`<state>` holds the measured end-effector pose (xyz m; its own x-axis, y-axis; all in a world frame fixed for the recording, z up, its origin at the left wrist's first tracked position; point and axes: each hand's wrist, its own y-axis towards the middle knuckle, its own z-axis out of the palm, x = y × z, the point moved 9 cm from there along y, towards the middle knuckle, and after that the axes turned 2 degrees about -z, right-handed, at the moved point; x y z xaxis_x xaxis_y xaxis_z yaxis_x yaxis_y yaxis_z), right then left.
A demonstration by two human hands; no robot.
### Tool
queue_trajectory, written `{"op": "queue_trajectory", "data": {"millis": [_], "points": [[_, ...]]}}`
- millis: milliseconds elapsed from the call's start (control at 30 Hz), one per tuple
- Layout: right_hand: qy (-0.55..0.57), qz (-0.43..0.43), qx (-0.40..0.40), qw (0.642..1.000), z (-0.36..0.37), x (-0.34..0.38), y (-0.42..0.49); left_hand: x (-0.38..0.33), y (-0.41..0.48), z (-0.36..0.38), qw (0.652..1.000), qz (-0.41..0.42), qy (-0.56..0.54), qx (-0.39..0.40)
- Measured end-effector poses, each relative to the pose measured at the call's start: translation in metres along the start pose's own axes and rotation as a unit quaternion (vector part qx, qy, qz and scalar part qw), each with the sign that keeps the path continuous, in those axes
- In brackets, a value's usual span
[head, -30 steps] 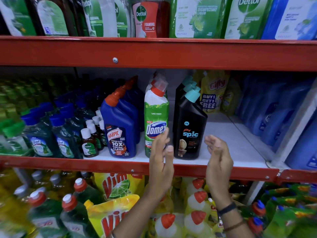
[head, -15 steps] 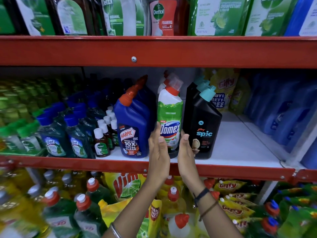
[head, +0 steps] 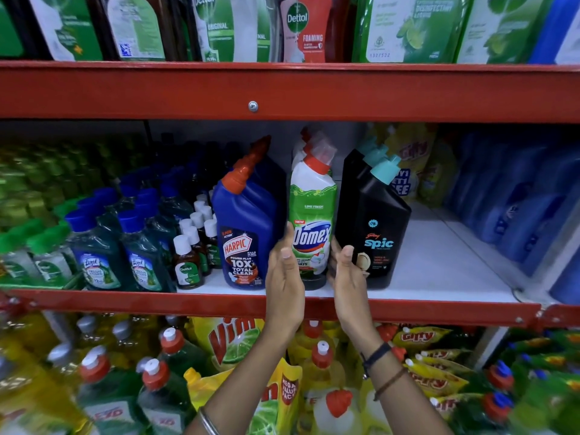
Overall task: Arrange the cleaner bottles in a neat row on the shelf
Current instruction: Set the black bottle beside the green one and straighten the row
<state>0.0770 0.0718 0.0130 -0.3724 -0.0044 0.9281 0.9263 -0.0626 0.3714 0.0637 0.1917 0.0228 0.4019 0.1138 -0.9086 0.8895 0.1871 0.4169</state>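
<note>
Domex bottle (head: pixel 312 221) stands upright at the front edge of the white shelf (head: pixel 439 262), in the middle of three cleaners: the blue Harpic (head: pixel 248 227) is just beside it on the left, the black Spic (head: pixel 375 227) just beside it on the right. Its long axis runs straight up, its capped nozzle leaning slightly right. Both hands come up from below and flank its lower half. The left hand (head: pixel 284 277) lies flat along the bottle's left flank, in the narrow gap toward the Harpic, fingers straight and together, thumb up near the label; it looks to be touching the side, though the contact itself is hard to confirm. The right hand (head: pixel 346 274) cups the right flank, between the bottle and the Spic, fingers loosely spread, thumb forward over the Spic's lower label. Neither hand is closed around the bottle; they press or bracket it from both sides, palms facing each other. So the bottle sits directly between the palms, equally near to each, and any nudge to square it with its neighbours would likely be a small slide or twist made by both hands together.
</note>
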Motion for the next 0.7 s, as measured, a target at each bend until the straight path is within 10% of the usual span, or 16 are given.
{"op": "queue_trajectory", "data": {"millis": [467, 700], "points": [[-0.027, -0.16, -0.092, 0.982, 0.019, 0.03, -0.047, -0.026, -0.024, -0.059, 0.983, 0.127, 0.015, -0.13], [0.026, -0.006, 0.04, 0.999, 0.097, -0.002, -0.029, 0.0, 0.0, -0.1, 0.987, 0.027, 0.021, -0.157]]}}
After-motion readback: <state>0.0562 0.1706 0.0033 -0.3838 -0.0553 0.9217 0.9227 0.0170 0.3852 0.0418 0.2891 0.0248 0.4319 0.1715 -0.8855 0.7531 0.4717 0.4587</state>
